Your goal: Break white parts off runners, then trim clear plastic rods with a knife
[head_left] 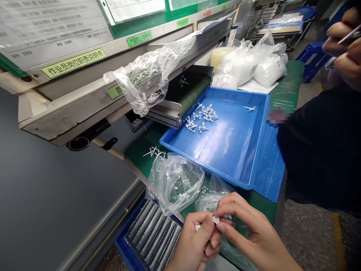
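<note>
Small white part (pixel 216 219) pinched between left hand (pixel 192 244) and right hand (pixel 252 232): mostly hidden by fingertips, shape unreadable. Both wrists cut off by bottom edge. Clear plastic bag (pixel 175 184) blurs small white pieces inside, count unclear. Grey ribbed bundles (pixel 152 235) in dark blue tray (pixel 125 250) cut off at bottom. Co-worker's hands (pixel 342 49) cut off at right edge. Pixelated patch (pixel 276 117) at end of black sleeve (pixel 318 146), can't tell what. Small print on notice sheet (pixel 53 22) too small to read.

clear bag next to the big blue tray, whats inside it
The clear plastic bag holds small white parts, seen faintly through the film; folds and glare hide how many there are and their exact shape.
</note>
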Available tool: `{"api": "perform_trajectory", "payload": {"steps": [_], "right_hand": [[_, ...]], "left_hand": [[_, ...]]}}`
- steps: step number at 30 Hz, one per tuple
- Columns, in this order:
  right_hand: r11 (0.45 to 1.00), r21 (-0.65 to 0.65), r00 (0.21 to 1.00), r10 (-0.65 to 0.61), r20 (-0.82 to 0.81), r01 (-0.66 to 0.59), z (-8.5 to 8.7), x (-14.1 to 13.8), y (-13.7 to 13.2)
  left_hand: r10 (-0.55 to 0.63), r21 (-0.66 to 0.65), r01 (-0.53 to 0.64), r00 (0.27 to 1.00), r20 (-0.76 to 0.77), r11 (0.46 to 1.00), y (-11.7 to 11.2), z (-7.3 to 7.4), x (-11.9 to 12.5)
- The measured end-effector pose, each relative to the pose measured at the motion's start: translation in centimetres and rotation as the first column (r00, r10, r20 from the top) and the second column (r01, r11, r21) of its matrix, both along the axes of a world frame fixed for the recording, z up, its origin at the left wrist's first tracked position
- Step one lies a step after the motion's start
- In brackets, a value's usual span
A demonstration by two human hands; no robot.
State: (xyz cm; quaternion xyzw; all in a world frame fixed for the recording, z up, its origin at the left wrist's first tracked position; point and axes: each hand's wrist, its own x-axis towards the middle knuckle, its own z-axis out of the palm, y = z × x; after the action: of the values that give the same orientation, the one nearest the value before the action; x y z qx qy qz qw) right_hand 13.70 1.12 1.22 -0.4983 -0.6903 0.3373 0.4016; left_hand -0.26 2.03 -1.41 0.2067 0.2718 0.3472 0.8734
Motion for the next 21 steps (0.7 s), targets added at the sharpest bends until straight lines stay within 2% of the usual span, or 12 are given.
{"api": "perform_trajectory", "payload": {"steps": [7,13,17,21], "right_hand": [[0.997,0.061,0.998,-0.043,-0.036,0.046,-0.7,-0.3,-0.4],[0.998,0.061,0.998,-0.021,-0.063,0.025,-1.2,-0.1,-0.7],[0.999,0.053,0.997,-0.006,-0.075,0.010,-1.5,0.0,-0.9],[0.998,0.067,0.995,0.002,-0.095,0.004,-1.6,0.0,-1.0]], "left_hand": [[0.013,0.084,-0.007,0.998,-0.064,0.996,0.0,0.1,0.1],[0.056,0.237,0.010,0.961,-0.272,0.971,-0.2,0.1,-0.4],[0.089,0.404,0.113,0.889,-0.448,0.908,-0.1,0.0,-0.8],[0.213,0.567,0.165,0.814,-0.540,0.807,0.0,0.2,-0.9]]}}
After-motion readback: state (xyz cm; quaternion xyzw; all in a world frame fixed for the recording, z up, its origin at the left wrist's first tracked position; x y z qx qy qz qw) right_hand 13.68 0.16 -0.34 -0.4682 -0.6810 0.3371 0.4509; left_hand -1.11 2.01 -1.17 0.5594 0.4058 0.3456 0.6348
